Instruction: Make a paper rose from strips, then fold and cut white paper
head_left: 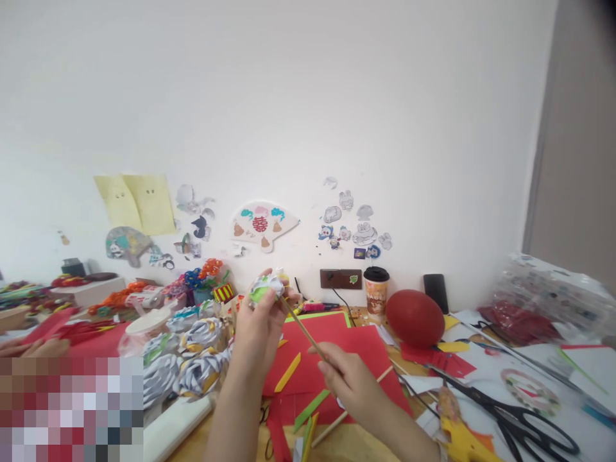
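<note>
My left hand (260,330) is raised above the table, its fingers closed round a rolled paper flower (262,292) in white and green. A thin wooden stick (301,328) slants from the flower down to my right hand (353,388), which pinches its lower end. The stick's upper end meets the flower, but my left fingers partly hide that spot. Beneath both hands lies red paper (332,343) with a yellow strip (289,372) and a green strip (310,410) on it. A second wooden stick (332,428) rests below my right hand.
Several similar paper flowers (202,369) are heaped at left. A co-worker's hand (51,350) is at far left. On the right are black scissors (510,407), a yellow-handled tool (457,436) and a red balloon (415,317). A lidded cup (376,298) stands near the wall.
</note>
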The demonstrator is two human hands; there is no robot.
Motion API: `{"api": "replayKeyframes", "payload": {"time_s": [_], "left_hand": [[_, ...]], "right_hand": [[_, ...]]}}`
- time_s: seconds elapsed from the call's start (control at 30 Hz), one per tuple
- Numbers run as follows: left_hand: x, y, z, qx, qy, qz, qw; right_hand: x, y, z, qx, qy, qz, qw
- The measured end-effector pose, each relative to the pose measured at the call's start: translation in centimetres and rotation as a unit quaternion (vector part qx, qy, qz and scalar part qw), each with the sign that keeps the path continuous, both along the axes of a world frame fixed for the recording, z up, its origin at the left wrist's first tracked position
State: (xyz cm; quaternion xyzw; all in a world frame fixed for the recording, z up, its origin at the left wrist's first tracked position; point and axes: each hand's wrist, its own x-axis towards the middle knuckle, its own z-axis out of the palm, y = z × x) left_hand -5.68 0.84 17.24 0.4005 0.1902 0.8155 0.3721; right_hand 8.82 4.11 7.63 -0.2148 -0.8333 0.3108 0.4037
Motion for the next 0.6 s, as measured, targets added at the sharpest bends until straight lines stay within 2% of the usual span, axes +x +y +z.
{"api": "replayKeyframes", "payload": {"time_s": [0.17, 0.3, 0.5, 0.6], "left_hand": [[0.3, -0.3, 0.0, 0.033, 0.043, -0.023, 0.998], [0.1, -1.0, -0.4, 0.056, 0.127, -0.053, 0.989], [1.0, -2.6, -0.8, 0.058, 0.304, -0.114, 0.944], [1.7, -3.2, -0.7, 0.03, 0.364, -0.131, 0.922]], "right_hand": [[-0.4, -0.1, -0.6, 0.003, 0.007, 0.021, 1.0], [-0.4, -0.1, -0.8, 0.01, -0.018, 0.031, 0.999], [-0.1, 0.9, -1.2, 0.049, -0.043, 0.013, 0.998], [0.1, 1.6, -1.5, 0.067, -0.044, 0.002, 0.997]]}}
